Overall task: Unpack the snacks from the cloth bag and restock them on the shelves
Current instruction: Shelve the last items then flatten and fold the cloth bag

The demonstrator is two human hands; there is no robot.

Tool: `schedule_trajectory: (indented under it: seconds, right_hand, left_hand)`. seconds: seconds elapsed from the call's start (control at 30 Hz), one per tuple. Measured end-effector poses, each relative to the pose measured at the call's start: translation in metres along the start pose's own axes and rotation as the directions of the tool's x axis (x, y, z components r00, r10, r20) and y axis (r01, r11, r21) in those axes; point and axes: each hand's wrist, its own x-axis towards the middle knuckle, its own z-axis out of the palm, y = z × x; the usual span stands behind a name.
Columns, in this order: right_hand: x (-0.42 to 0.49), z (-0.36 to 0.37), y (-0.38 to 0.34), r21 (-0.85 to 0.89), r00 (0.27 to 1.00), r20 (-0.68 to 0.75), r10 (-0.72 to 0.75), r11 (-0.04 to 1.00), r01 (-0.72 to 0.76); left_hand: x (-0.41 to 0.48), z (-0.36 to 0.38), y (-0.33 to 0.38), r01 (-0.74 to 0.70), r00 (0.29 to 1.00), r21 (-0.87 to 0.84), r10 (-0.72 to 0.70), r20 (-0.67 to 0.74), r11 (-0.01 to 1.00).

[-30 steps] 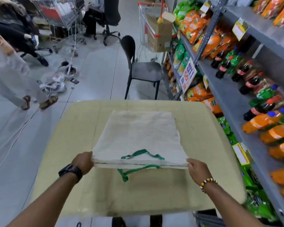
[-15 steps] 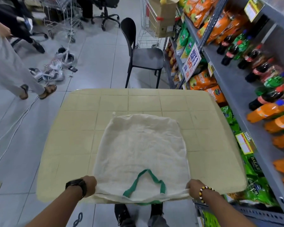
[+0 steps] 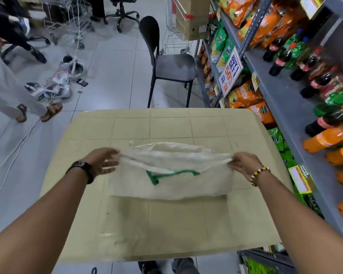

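A flat off-white cloth bag (image 3: 172, 182) with green handles (image 3: 167, 174) lies folded over on the beige tiled table (image 3: 166, 224). My left hand (image 3: 104, 160) is at the bag's left corner, blurred, fingers spread along the cloth edge. My right hand (image 3: 244, 162) pinches the bag's right corner. The bag looks empty and thin. Orange and green snack packets (image 3: 246, 95) sit on the grey shelves (image 3: 281, 107) to the right.
A black chair (image 3: 166, 64) stands beyond the table. Soda bottles (image 3: 329, 119) line the right shelf. A trolley with a cardboard box (image 3: 188, 18) is at the back. A person's legs (image 3: 18, 95) and cables lie on the floor at left.
Both hands have carried the bag's near, handle end away from me, folding the bag over onto itself. The left hand's fingers have loosened on the corner.
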Motion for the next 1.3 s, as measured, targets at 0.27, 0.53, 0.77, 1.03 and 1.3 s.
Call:
schedule_trajectory:
  seconds: [0.27, 0.53, 0.77, 1.03, 1.3]
  right_hand:
    - [0.028, 0.043, 0.016, -0.514, 0.976, 0.085, -0.202, 0.83, 0.216]
    - [0.047, 0.118, 0.012, -0.784, 0.889, 0.368, -0.272, 0.423, 0.454]
    - [0.059, 0.256, 0.01, -0.712, 0.731, 0.674, -0.108, 0.173, 0.681]
    - [0.061, 0.401, 0.041, -0.504, 0.548, 0.811, 0.203, -0.232, 0.832]
    - [0.081, 0.37, 0.024, -0.386, 0.431, 0.88, 0.199, -0.227, 0.894]
  left_hand:
    - [0.015, 0.033, -0.013, 0.01, 1.0, 0.213, -0.005, -0.024, 0.977]
    - [0.033, 0.012, -0.074, 0.144, 0.976, 0.486, -0.042, -0.214, 0.862]
    - [0.041, 0.004, -0.122, 0.156, 0.966, 0.648, 0.021, -0.256, 0.746]
    - [0.044, 0.01, -0.137, 0.141, 0.97, 0.653, 0.028, -0.242, 0.744]
    - [0.012, 0.047, -0.106, -0.073, 0.992, 0.557, 0.117, -0.043, 0.827]
